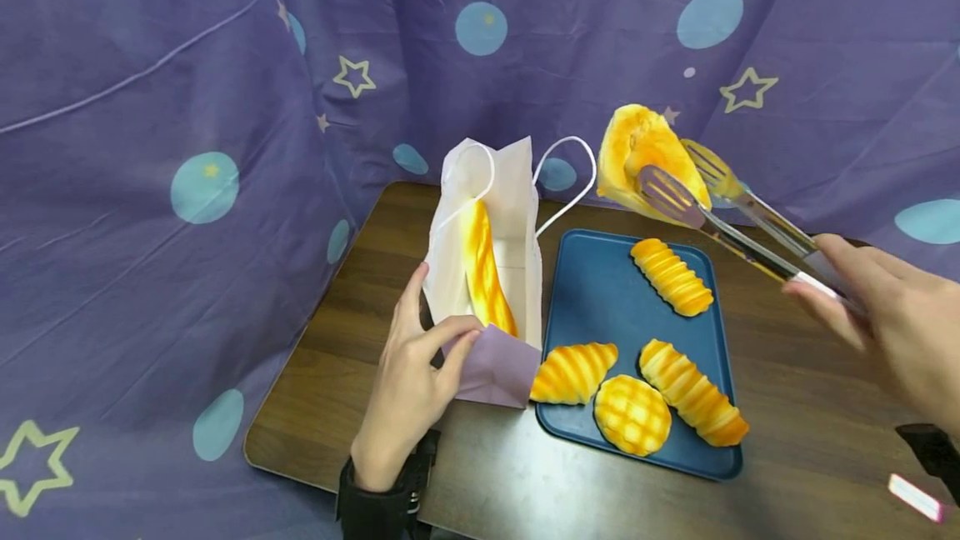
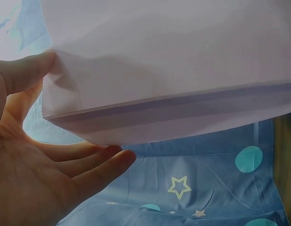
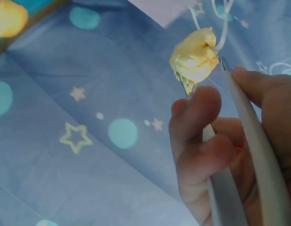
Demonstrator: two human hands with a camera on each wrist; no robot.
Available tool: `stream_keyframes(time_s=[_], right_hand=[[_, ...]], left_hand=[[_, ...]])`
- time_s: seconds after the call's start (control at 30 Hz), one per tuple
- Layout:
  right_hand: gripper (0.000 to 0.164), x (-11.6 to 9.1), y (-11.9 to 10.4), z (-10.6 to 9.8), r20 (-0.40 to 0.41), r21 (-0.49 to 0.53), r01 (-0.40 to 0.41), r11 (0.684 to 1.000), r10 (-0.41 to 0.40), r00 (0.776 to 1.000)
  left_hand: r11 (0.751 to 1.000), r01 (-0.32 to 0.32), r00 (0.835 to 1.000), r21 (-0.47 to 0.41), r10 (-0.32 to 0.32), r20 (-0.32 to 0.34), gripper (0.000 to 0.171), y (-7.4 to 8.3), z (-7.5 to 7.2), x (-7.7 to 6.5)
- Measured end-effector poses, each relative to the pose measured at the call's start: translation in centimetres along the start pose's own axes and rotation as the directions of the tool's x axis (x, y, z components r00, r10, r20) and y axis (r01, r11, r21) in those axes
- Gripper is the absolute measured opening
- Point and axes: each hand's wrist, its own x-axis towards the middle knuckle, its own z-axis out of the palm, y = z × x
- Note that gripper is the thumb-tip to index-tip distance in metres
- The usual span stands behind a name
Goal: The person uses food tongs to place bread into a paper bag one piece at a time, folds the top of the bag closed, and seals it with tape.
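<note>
A purple fabric curtain printed with stars and pale blue ovals (image 1: pixel 225 32) stands behind a brown wood-grain table (image 1: pixel 802 415). The left hand (image 1: pixel 411 369) pinches the near edge of an upright white paper bag with cord handles (image 1: pixel 495 369), which stands just ahead of it; a long golden twisted loaf (image 1: pixel 486 269) leans inside. The right hand (image 1: pixel 892 298) grips a pair of silver metal tongs with slotted heads (image 1: pixel 750 248). The tong heads clasp a puffy, rounded golden bread piece (image 1: pixel 647 144), raised ahead and to the left of that hand. Between the hands lies a rectangular dark blue tray (image 1: pixel 592 290) bearing four golden bread pieces (image 1: pixel 632 415). Handling: the clasped piece is probably light, soft and springy; moderate pressure across its thick body should suffice, whereas a hold near its rim could let it swivel. The bag is likely thin and easily creased; hold it by the edge.
</note>
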Motion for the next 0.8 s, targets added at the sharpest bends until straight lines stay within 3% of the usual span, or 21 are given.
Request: stream_keyframes(time_s=[0.13, 0.27, 0.43, 0.53, 0.8], right_hand=[[0.068, 0.7, -0.5, -0.7, -0.057, 0.090, -0.011, 0.996, 0.016, 0.998], [0.052, 1.1, -2.0, -1.3, -0.070, 0.150, -0.028, 0.988, 0.039, 0.997], [0.050, 1.5, -4.4, -1.5, -0.032, 0.093, 0.017, 0.996, -0.014, 0.999], [0.047, 2.1, -6.1, -0.9, 0.003, 0.083, 0.048, 0.995, -0.049, 0.999], [0.046, 2.7, -8.9, 2.9, 0.050, 0.255, 0.049, 0.966, -0.064, 0.997]], left_hand=[[1.000, 0.001, 1.000, 0.002, -0.001, 0.001, 0.006, 0.0, 0.0, 0.0], [1.000, -0.001, 1.000, 0.003, 0.001, 0.003, 0.005, 0.0, 0.0, -0.1], [1.000, -0.008, 1.000, 0.006, 0.008, 0.004, 0.005, 0.0, -0.1, -0.1], [1.000, -0.007, 1.000, 0.006, 0.007, 0.007, 0.005, -0.1, -0.1, -0.1], [1.000, 0.006, 1.000, 0.002, -0.006, 0.005, 0.004, 0.0, -0.1, -0.1]])
